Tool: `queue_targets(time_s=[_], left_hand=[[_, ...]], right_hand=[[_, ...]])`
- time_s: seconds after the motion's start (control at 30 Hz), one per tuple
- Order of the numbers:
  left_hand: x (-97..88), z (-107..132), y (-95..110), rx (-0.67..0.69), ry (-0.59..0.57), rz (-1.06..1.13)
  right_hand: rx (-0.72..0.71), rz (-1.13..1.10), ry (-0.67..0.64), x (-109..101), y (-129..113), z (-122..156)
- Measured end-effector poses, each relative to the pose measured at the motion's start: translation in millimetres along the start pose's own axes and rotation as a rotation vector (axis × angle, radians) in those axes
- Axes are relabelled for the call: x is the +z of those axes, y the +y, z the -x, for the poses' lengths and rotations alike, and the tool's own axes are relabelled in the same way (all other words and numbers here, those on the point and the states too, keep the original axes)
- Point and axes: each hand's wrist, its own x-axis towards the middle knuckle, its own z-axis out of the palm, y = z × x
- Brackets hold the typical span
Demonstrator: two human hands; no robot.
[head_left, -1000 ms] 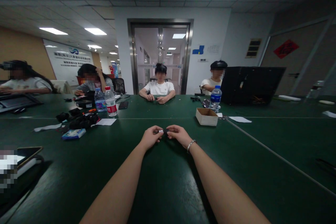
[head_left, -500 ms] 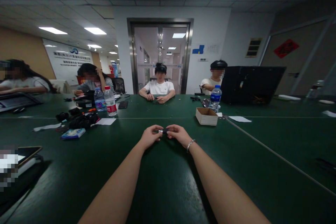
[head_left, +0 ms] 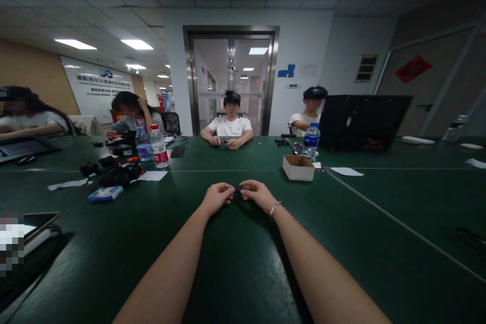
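Two bare hands come together over the green table (head_left: 235,273), with one small dark object (head_left: 237,190) between them, straight ahead of the person and nearer than the seam that crosses the tabletop. The left hand (head_left: 219,198) pinches one end of it between thumb and fingers; the right hand (head_left: 258,195), with a silvery bracelet (head_left: 275,209) at its wrist, pinches the other end in the same way. Fingertips cover most of the object, so its exact shape cannot be told. Beyond the right hand stands an open cardboard box (head_left: 298,168), with a blue-labelled bottle (head_left: 311,143) just behind it. Off to the left lie a blue-and-white packet (head_left: 105,194) and a heap of black gear (head_left: 117,174), near a red-capped bottle (head_left: 159,149). Across the table sits a person in a white T-shirt (head_left: 231,127), forearms resting on the tabletop.
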Motion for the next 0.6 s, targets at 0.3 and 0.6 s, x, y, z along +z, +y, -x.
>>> queue_targets(time_s=[0.3, 0.6], left_hand=[[1.3, -1.5, -1.4, -0.001, 0.013, -0.007], [-1.4, -7.7, -12.7, 0.020, 0.057, -0.041]], right_hand=[[-0.030, 0.111, 0.031, 1.3, 3.9, -2.3], [-0.135, 0.400, 0.088, 9.1, -0.3, -0.3]])
